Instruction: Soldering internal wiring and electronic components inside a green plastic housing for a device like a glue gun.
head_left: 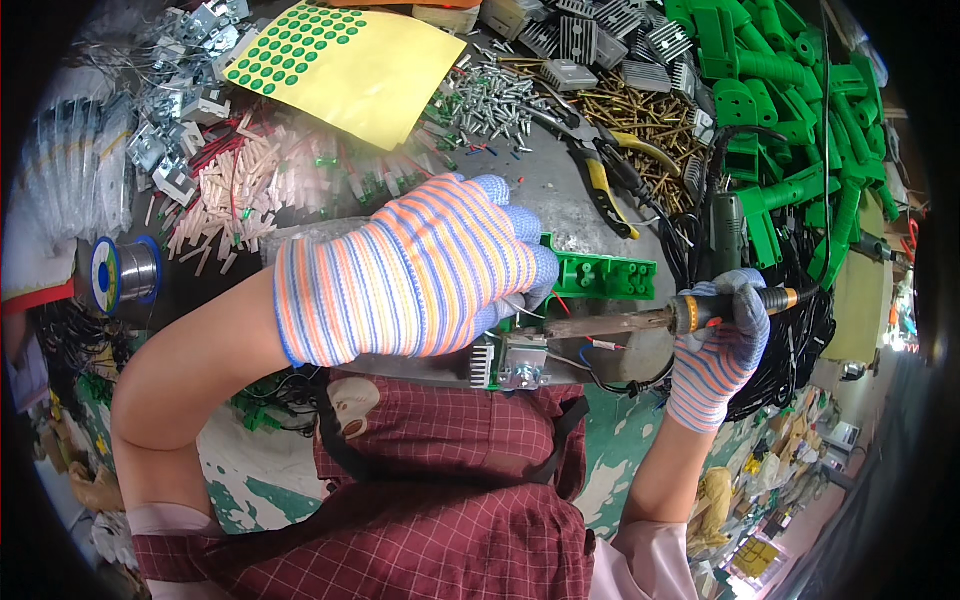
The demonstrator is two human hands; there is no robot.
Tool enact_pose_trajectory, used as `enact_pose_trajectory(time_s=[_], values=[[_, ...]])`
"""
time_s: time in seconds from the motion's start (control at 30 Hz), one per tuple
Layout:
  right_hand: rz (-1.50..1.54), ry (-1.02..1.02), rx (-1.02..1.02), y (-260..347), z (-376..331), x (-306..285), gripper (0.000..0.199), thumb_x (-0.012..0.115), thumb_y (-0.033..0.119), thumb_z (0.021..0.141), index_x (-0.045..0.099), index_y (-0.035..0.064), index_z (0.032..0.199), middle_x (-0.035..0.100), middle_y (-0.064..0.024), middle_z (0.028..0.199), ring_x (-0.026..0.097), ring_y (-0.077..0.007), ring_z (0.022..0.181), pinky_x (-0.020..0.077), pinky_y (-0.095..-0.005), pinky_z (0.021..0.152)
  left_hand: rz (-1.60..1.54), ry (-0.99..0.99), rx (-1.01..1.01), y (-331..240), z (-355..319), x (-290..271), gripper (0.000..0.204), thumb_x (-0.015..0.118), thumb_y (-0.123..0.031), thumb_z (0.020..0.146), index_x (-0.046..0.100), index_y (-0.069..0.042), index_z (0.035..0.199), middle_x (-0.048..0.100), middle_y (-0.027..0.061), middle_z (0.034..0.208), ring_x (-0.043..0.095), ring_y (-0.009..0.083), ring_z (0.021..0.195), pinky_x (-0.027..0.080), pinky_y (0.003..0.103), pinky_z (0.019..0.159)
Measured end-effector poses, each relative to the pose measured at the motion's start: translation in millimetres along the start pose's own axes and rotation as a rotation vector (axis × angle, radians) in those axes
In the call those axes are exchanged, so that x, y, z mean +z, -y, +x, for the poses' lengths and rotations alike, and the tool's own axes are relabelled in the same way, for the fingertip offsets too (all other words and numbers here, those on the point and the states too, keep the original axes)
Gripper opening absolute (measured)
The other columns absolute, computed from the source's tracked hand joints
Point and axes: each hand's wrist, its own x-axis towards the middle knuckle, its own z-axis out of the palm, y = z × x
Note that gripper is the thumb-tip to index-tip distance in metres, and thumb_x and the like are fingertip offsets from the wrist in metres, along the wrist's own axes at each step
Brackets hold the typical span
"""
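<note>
My right hand [730, 330], in a striped knit glove, is closed around the handle of a soldering iron [688, 314]. The iron's shaft points left, toward the fingertips of my left hand [430, 265]. That gloved left hand has its fingers curled together, and a thin pale wire shows by the fingertips; what they grip is mostly hidden. Just beyond lies an open green plastic housing [610, 277], partly behind the left fingers. Below the iron's shaft, at the near table edge, sits a silvery metal part [522, 365] with a finned piece beside it and thin wires around it.
A solder spool [126, 274] stands at left, near piled white connectors [240, 190]. A yellow sticker sheet [350, 75] lies behind. Farther right are screws [490, 105], yellow-handled pliers [602, 185], finned metal blocks [580, 40], green plastic parts [770, 90] and black cables [790, 335].
</note>
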Motion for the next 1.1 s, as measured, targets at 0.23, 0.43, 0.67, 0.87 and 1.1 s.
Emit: enact_pose_trajectory(time_s=[0.23, 0.43, 0.67, 0.87, 1.1], values=[[0.038, 0.012, 0.014, -0.7, 1.4, -2.8, 0.018, 0.063, 0.018, 0.093, 0.055, 0.0042, 0.102, 0.061, -0.0069, 0.092, 0.065, -0.0221, 0.079, 0.0539, -0.039, 0.077, 0.032, 0.049, -0.019, -1.2, -0.6, -1.1, 0.015, 0.066, -0.016, 0.081, 0.065, -0.011, 0.094, 0.059, 0.0073, 0.089, 0.055, 0.0299, 0.085, 0.045, 0.042, 0.076], [0.048, -0.072, 0.007, 0.9, 1.9, 1.0, 0.017, 0.062, 0.016, 0.09, 0.056, 0.0037, 0.1, 0.061, -0.0082, 0.089, 0.064, -0.0226, 0.074, 0.0545, -0.0379, 0.071, 0.04, 0.021, -0.01, 0.0, -1.6, 1.2, 0.016, 0.065, -0.017, 0.079, 0.064, -0.012, 0.094, 0.058, 0.0071, 0.088, 0.054, 0.0295, 0.083, 0.045, 0.042, 0.075], [0.08, 0.019, -0.015, 16.0, 5.7, -15.5, 0.016, 0.059, 0.02, 0.094, 0.056, 0.0068, 0.103, 0.065, -0.0071, 0.09, 0.067, -0.0242, 0.076, 0.0544, -0.0427, 0.074, 0.075, 0.044, -0.036, -4.0, -1.4, -2.4, 0.015, 0.063, -0.021, 0.081, 0.068, -0.014, 0.094, 0.059, 0.0054, 0.089, 0.054, 0.0276, 0.084, 0.045, 0.041, 0.074], [0.086, 0.029, 0.005, 12.6, 3.6, -20.4, 0.017, 0.059, 0.02, 0.094, 0.056, 0.005, 0.102, 0.064, -0.0073, 0.09, 0.067, -0.026, 0.077, 0.0541, -0.0434, 0.074, 0.046, 0.026, -0.008, 1.7, 7.9, 4.5, 0.015, 0.064, -0.02, 0.079, 0.068, -0.017, 0.094, 0.059, 0.0044, 0.088, 0.053, 0.0267, 0.083, 0.045, 0.041, 0.072], [0.126, 0.041, 0.016, 6.9, 6.5, -14.7, 0.017, 0.059, 0.02, 0.094, 0.056, 0.0045, 0.101, 0.064, -0.0073, 0.092, 0.065, -0.0256, 0.077, 0.052, -0.0428, 0.072, 0.058, 0.004, -0.054, -2.1, -1.9, -1.6, 0.019, 0.065, -0.02, 0.079, 0.069, -0.019, 0.097, 0.062, 0.0034, 0.094, 0.056, 0.0268, 0.087, 0.046, 0.042, 0.074]])
